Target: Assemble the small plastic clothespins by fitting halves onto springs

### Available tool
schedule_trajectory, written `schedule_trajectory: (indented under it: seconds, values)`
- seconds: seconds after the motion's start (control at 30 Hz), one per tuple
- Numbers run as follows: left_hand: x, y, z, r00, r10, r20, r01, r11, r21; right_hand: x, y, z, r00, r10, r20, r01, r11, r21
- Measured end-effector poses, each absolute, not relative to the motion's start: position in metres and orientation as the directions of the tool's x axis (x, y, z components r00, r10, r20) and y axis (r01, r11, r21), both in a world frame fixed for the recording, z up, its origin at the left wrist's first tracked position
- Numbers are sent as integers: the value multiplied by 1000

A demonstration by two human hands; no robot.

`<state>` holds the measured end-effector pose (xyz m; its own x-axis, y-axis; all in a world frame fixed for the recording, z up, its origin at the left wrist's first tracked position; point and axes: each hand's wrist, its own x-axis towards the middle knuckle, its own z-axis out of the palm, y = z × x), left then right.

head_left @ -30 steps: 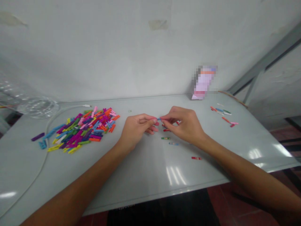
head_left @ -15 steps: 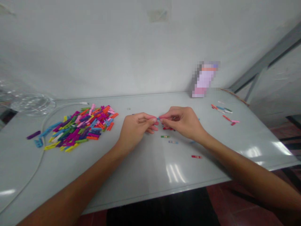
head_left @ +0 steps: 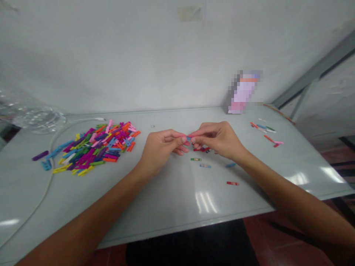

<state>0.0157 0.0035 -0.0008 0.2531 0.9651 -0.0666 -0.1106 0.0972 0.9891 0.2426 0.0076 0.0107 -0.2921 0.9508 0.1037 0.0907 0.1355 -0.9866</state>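
Above the middle of the table, my left hand (head_left: 165,149) and my right hand (head_left: 217,140) meet fingertip to fingertip. Between their thumbs and index fingers they pinch a small blue clothespin (head_left: 188,138), mostly covered by the fingers. Beneath my right hand lie several red pieces (head_left: 205,149), partly hidden. Nearer to me a green clothespin piece (head_left: 196,159), a light blue piece (head_left: 205,166) and a red piece (head_left: 232,183) lie flat. Beside my right wrist rests another blue piece (head_left: 230,165).
A heap of colourful clothespins (head_left: 94,147) lies on the left, with a white cable (head_left: 47,190) running past it. Clear plastic (head_left: 39,120) stands at the back left. More loose pieces (head_left: 262,126) lie at the right. A blurred-out box (head_left: 244,92) leans against the wall.
Both hands have stayed pinched together on the blue clothespin, with only a slight shift. The view has moved a little, and the blue piece by my right wrist shows more.
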Motion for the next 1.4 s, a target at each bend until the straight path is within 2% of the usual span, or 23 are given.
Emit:
schedule_trajectory:
  seconds: [0.2,0.3,0.4,0.6,0.8,0.9,1.07,1.2,1.4]
  values:
    - [15,2,6,277,960,-31,-83,56,995,242,5,10,-255,966,46,69,65,-995]
    - [14,1,5,286,958,-10,-84,35,996,240,2,10,-247,967,56,92,81,-993]
    - [15,1,3,290,957,-14,-78,38,996,239,0,10,-226,964,141,147,177,-973]
    - [12,6,3,347,937,-49,-83,83,993,245,5,15,-209,909,361,324,412,-852]
    - [6,10,2,464,862,-203,-83,271,959,252,11,21,-359,755,548,343,653,-675]
    - [5,11,5,535,805,-255,-74,346,935,252,10,21,-360,724,588,318,688,-652]
    - [7,8,7,526,822,-218,-134,333,933,251,8,19,-389,724,570,315,686,-656]
    - [11,5,5,455,874,-171,-185,280,942,246,2,12,-470,642,605,434,765,-475]
    - [18,-1,3,389,906,-168,-233,273,933,236,-6,0,-433,559,707,581,773,-256]
